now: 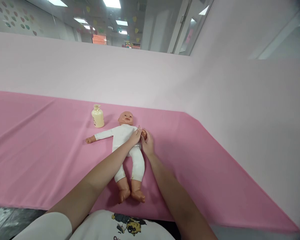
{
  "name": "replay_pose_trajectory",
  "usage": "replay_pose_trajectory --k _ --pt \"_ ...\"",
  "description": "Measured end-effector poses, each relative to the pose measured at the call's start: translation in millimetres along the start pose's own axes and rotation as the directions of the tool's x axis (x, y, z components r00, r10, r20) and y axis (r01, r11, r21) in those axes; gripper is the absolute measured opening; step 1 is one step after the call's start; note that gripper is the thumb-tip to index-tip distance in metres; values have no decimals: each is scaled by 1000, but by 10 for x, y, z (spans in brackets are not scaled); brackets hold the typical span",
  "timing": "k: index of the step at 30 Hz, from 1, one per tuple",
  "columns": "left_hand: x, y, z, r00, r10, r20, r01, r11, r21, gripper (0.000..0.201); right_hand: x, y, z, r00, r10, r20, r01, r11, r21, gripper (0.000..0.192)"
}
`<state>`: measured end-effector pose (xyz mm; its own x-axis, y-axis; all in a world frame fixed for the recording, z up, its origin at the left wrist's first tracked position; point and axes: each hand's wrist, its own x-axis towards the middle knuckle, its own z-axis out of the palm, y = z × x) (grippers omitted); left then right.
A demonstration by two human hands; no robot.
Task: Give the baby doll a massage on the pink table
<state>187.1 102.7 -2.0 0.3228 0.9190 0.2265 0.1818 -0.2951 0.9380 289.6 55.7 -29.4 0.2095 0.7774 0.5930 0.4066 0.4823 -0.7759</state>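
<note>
Hands: left hand (135, 136) and right hand (147, 143) were closed on the doll (126, 143)'s arm.
Doll: judged light, limbs floppy; best gripped at torso.
Bottle (97, 116): stood beside doll's head.

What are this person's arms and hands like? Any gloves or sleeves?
Both hands are bare: no gloves, rings or watch show on the left hand or the right hand. The forearms are uncovered. A short white sleeve covers the left upper arm, part of a white printed T-shirt.
</note>
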Motion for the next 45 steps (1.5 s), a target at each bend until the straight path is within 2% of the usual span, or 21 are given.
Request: replay_pose_trajectory --k 4,7,11,17,24,27,30,33,36,45 --pt "2 7 -9 997 -72 -13 71 997 -44 63 -6 38 -7 997 72 8 -72 994 81 48" --pt "-9 35 -10 1000 -24 9 25 997 -78 54 -13 50 -12 994 105 6 -105 986 127 53" --pt "-36 77 -9 996 70 51 -65 992 -108 43 -8 0 -27 992 121 -36 -113 979 169 50" --pt "-44 97 -8 985 77 154 -78 997 -3 29 13 -19 -30 965 231 -125 -200 955 220 42" --pt "-23 27 11 966 81 244 -122 980 159 55 58 142 -23 907 344 -241 -253 905 341 41" --pt "-24 24 12 965 73 250 -120 977 177 48 59 176 -10 912 358 -202 -259 883 392 40" --pt "-31 43 13 975 81 209 -107 987 117 36 30 165 6 931 346 -118 -288 892 348 43" --pt "-45 70 8 985 69 157 -78 996 53 41 -3 147 23 958 283 -35 -262 923 283 58" --pt "-58 94 -1 988 48 149 -52 998 23 41 -14 132 31 971 237 17 -232 931 281 69" --pt "-83 140 -8 987 37 159 -41 999 26 41 27 48 -30 967 256 -19 -237 919 315 47"
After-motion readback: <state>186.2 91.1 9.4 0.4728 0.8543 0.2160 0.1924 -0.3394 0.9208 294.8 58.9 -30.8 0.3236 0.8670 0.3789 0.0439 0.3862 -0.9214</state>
